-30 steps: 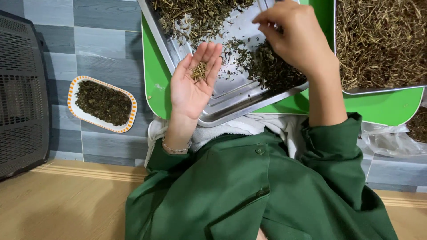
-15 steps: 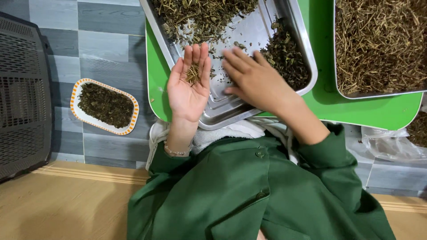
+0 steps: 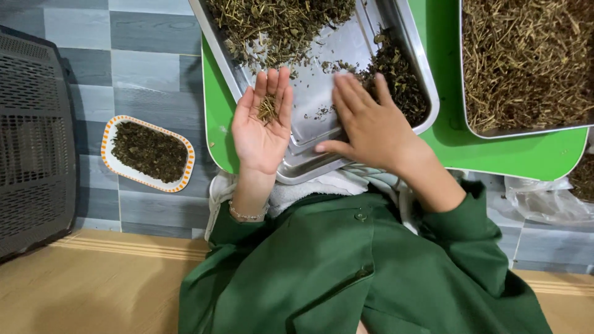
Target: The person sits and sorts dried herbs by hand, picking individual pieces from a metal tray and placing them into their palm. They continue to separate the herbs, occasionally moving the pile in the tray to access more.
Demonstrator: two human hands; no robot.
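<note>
The left hand lies palm-up and open, cradling a small pinch of dried stems beside the steel tray, where the nearer right hand rests flat, fingers spread, empty.

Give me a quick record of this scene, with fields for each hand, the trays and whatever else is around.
Left hand: palm up, open, cupping a small pinch of dried stems
Right hand: palm down, flat on the steel tray
Steel tray: holds dried leaves in heaps
Second tray: full of dried twigs
Under trays: green board
Floor, left: small oval dish of dark leaves, black crate
</note>
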